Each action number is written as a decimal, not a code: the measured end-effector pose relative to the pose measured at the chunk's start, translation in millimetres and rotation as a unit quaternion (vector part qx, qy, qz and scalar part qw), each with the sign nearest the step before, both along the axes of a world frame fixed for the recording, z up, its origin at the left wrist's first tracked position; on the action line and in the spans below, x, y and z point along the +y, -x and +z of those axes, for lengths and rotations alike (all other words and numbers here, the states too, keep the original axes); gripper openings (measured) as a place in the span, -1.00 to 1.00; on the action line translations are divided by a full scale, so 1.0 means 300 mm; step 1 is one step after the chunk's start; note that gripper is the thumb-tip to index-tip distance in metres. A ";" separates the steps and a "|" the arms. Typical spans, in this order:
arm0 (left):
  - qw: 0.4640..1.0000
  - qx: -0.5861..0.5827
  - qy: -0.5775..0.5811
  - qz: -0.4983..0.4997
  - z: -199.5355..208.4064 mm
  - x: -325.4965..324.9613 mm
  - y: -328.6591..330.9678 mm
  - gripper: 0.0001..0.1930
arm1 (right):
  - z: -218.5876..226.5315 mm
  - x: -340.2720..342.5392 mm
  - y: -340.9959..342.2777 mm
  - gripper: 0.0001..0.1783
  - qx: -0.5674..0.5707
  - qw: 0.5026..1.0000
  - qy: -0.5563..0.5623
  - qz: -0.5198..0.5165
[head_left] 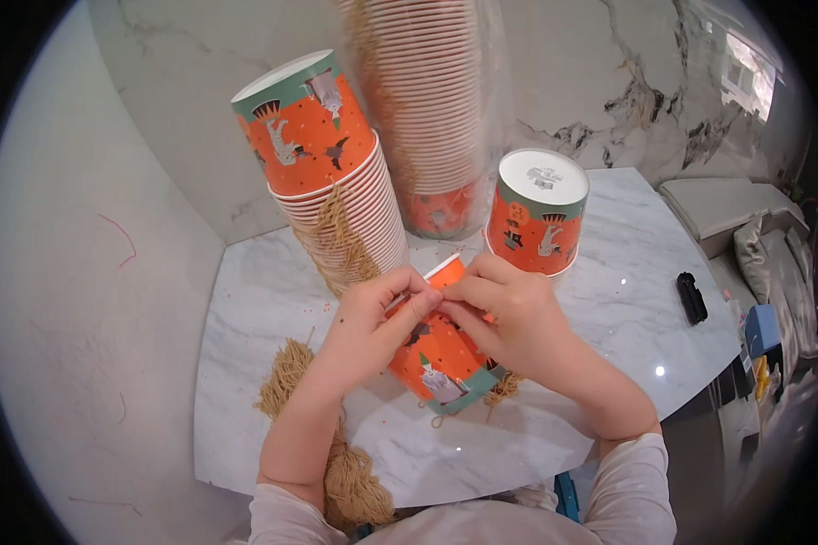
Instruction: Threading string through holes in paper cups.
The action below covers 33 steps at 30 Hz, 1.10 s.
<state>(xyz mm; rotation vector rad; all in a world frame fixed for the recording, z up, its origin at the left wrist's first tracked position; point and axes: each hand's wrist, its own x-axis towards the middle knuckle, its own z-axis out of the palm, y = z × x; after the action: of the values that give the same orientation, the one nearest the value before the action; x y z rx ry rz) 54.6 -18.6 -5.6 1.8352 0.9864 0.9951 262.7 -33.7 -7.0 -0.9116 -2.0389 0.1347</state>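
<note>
A tilted orange and green paper cup (pixel 445 368) with Halloween pictures lies on the table in front of me, its white rim pointing away. Over its side, close to the rim, my left hand (pixel 380 318) and my right hand (pixel 509 304) meet fingertip to fingertip. Both hands are closed in a pinch; whatever is between the fingers is too small or hidden to make out. Tan yarn (pixel 503 389) shows beside the cup's green end, with a thin loop at its lower edge.
Behind my left hand leans a tall stack of upside-down cups (pixel 314 127) with yarn hanging down it. A plastic-wrapped cup stack (pixel 427 118) stands at the back, another upturned cup (pixel 538 218) at right. Yarn bundles (pixel 286 372) lie left; a black object (pixel 692 298) sits near the marble table's (pixel 627 336) right edge.
</note>
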 end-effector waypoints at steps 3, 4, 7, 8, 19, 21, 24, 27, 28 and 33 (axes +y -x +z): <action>1.000 -0.005 0.007 0.012 -0.002 0.018 -0.001 -0.77 | -0.039 0.028 0.023 -0.89 0.053 0.998 -0.007 0.011; 1.000 -0.007 0.008 0.013 -0.005 0.021 -0.003 -0.77 | -0.052 0.032 0.026 -0.89 0.052 0.999 -0.007 0.013; 1.000 -0.017 0.010 0.013 -0.017 0.014 -0.013 -0.78 | -0.093 0.004 0.040 -0.79 0.139 0.989 0.045 0.038; 1.000 -0.022 -0.002 0.007 -0.016 0.001 -0.020 -0.81 | -0.105 -0.017 0.040 -0.74 0.156 0.987 0.037 0.024; 0.841 0.065 -0.538 0.007 -0.069 -0.048 -0.113 -0.78 | -0.228 -0.104 -0.101 -0.59 0.134 0.975 -0.175 -0.009; 0.815 0.066 -0.576 -0.006 -0.078 -0.045 -0.114 -0.76 | -0.230 -0.106 -0.118 -0.59 0.112 0.977 -0.182 -0.005; 0.812 0.078 -0.578 -0.024 -0.109 -0.024 -0.113 -0.74 | -0.264 -0.090 -0.122 -0.59 0.096 0.980 -0.175 -0.010; 0.815 0.118 -0.565 -0.039 -0.125 -0.003 -0.084 -0.70 | -0.280 -0.078 -0.101 -0.60 0.118 0.984 -0.137 -0.006; 0.837 0.115 -0.533 -0.030 -0.130 -0.012 -0.073 -0.70 | -0.285 -0.075 -0.094 -0.61 0.135 0.984 -0.117 0.007; 0.900 0.080 -0.428 0.016 -0.210 -0.081 -0.035 -0.70 | -0.276 -0.116 -0.077 -0.61 0.115 0.990 -0.072 0.037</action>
<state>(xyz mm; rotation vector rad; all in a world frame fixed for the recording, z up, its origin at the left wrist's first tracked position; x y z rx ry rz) 65.2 -42.9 -68.5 2.6529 0.7069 1.4621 285.9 -68.4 -89.6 -0.6974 -1.8428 0.1252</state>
